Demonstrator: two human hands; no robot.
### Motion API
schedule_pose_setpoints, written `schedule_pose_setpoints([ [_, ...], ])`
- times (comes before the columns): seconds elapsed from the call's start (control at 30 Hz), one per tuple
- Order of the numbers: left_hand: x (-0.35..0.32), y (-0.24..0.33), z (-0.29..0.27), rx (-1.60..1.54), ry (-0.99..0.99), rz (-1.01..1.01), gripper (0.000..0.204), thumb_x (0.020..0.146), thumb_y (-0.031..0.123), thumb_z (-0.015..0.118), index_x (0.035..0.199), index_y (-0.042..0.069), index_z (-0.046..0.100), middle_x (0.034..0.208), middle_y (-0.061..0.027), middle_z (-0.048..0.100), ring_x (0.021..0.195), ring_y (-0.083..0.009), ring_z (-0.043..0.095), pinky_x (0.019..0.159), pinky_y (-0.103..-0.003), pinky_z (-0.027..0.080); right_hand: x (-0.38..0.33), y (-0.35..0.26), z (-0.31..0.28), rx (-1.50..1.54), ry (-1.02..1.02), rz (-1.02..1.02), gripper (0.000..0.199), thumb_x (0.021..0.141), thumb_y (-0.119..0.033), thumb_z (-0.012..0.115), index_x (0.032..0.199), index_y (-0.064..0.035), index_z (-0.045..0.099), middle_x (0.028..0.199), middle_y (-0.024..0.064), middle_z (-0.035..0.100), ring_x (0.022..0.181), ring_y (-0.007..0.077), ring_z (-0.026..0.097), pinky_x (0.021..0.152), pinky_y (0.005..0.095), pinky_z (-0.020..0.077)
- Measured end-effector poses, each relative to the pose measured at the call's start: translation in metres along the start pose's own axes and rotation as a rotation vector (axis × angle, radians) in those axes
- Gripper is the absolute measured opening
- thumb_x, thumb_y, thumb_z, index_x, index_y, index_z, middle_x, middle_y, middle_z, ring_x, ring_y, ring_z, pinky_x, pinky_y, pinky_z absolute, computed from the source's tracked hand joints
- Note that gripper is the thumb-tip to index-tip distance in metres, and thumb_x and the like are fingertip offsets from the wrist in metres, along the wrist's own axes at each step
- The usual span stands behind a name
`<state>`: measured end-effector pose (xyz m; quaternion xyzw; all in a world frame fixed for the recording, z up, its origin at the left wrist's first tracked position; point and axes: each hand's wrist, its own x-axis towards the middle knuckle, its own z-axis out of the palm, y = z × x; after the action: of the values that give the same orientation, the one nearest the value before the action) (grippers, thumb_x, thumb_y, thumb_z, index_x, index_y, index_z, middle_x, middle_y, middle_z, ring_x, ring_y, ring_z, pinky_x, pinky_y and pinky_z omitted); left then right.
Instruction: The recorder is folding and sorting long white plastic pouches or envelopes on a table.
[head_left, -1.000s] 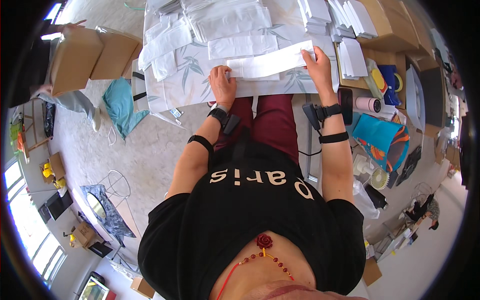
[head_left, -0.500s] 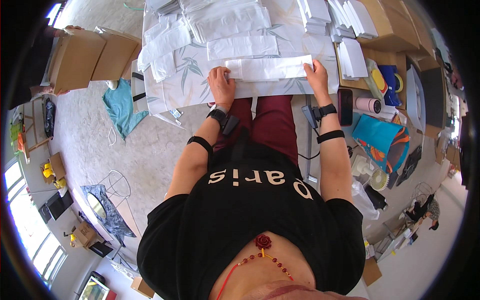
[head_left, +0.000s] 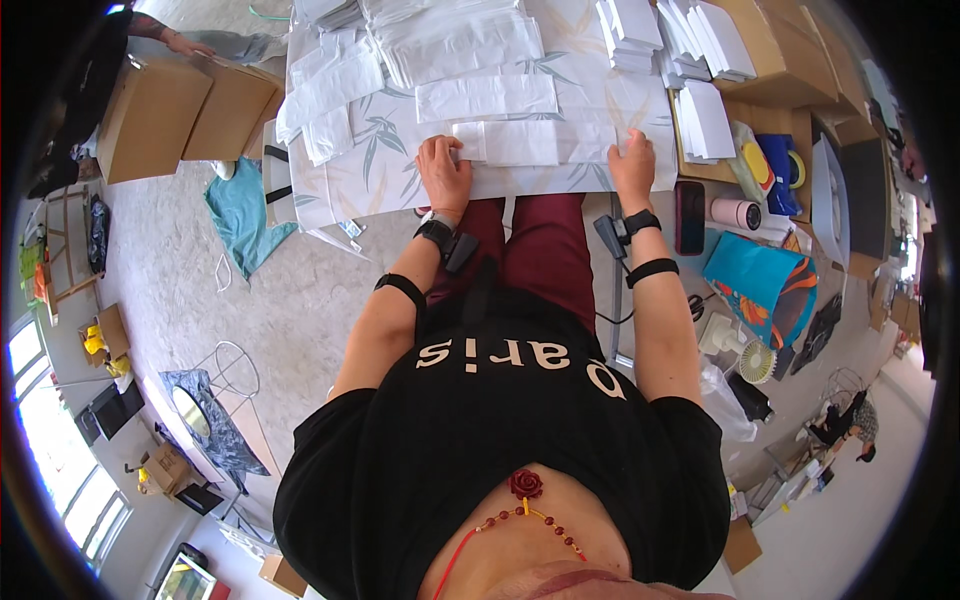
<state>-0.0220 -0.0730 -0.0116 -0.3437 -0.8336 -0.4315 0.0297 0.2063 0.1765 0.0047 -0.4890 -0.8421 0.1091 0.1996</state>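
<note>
A narrow white plastic bag (head_left: 530, 143), folded into a flat strip, lies across the near part of the table. At its left end the bent fingers of my left hand (head_left: 443, 172) close on the edge. My right hand (head_left: 632, 168) is at the other end, thumb and fingers apart, its thumb close to the strip. Whether that thumb touches the film cannot be made out. Just beyond lies another flat white bag (head_left: 487, 97), and farther back a heap of white plastic bags (head_left: 450, 45) spreads over the leaf-patterned tablecloth (head_left: 375, 190).
Stacks of white folded packets (head_left: 705, 120) stand at the right, beside cardboard boxes (head_left: 775, 60). A phone (head_left: 690, 217) and a pink bottle (head_left: 735, 212) lie at the right edge. At far left, another person's hand (head_left: 188, 45) is above a large cardboard box (head_left: 150, 120).
My right hand has opened and let go of the strip's right end, which now lies flatter. My left hand stays in place. The other person's hand has moved above the box.
</note>
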Motion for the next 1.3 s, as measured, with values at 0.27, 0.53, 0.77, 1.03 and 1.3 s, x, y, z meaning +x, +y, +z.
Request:
schedule_pose_setpoints([
  [0.27, 0.000, 0.000, -0.002, -0.001, 0.008, 0.016, 0.033, 0.069, -0.003, 0.066, 0.099, 0.010, 0.060, 0.104, -0.0111, 0.059, 0.105, -0.0340, 0.055, 0.092, -0.046, 0.040, -0.017, -0.117, 0.005, 0.599, -0.211, -0.348, 0.025, 0.085, -0.002, 0.072, 0.107, -0.0049, 0.061, 0.103, 0.0152, 0.065, 0.101, 0.0354, 0.064, 0.087, 0.0431, 0.0527],
  [0.53, 0.000, 0.000, 0.000, 0.004, 0.016, 0.021, 0.033, 0.069, -0.002, 0.067, 0.099, 0.011, 0.060, 0.104, -0.0101, 0.059, 0.105, -0.0336, 0.055, 0.092, -0.046, 0.041, -0.027, -0.141, 0.040, 0.510, -0.385, -0.440, 0.020, 0.086, -0.005, 0.073, 0.104, -0.0066, 0.063, 0.101, 0.0133, 0.064, 0.100, 0.0356, 0.063, 0.087, 0.0455, 0.0519],
  [0.77, 0.001, 0.001, -0.002, -0.067, 0.032, -0.059, 0.026, 0.077, -0.001, 0.070, 0.100, 0.007, 0.060, 0.099, -0.0115, 0.060, 0.098, -0.0328, 0.059, 0.088, -0.044, 0.045, -0.030, -0.137, 0.048, 0.526, -0.376, -0.416, 0.025, 0.086, -0.007, 0.075, 0.108, -0.0082, 0.064, 0.103, 0.0125, 0.065, 0.102, 0.0351, 0.063, 0.089, 0.0453, 0.0516],
  [1.03, 0.002, 0.011, -0.020, -0.290, 0.145, -0.325, 0.016, 0.093, 0.007, 0.071, 0.101, 0.001, 0.058, 0.082, -0.0113, 0.065, 0.071, -0.0223, 0.063, 0.067, -0.035, 0.052, -0.031, -0.139, 0.040, 0.510, -0.393, -0.433, 0.040, 0.084, -0.011, 0.079, 0.122, -0.0118, 0.066, 0.108, 0.0123, 0.065, 0.104, 0.0342, 0.064, 0.091, 0.0443, 0.0517],
  [1.3, 0.007, 0.009, -0.027, -0.631, 0.020, -0.546, 0.024, 0.099, 0.017, 0.070, 0.107, -0.002, 0.058, 0.091, -0.0093, 0.068, 0.076, -0.0124, 0.063, 0.068, -0.031, 0.055, -0.033, -0.139, 0.039, 0.434, -0.397, -0.453, 0.054, 0.083, -0.020, 0.083, 0.134, -0.0197, 0.067, 0.106, 0.0093, 0.060, 0.102, 0.0302, 0.061, 0.092, 0.0412, 0.0516],
])
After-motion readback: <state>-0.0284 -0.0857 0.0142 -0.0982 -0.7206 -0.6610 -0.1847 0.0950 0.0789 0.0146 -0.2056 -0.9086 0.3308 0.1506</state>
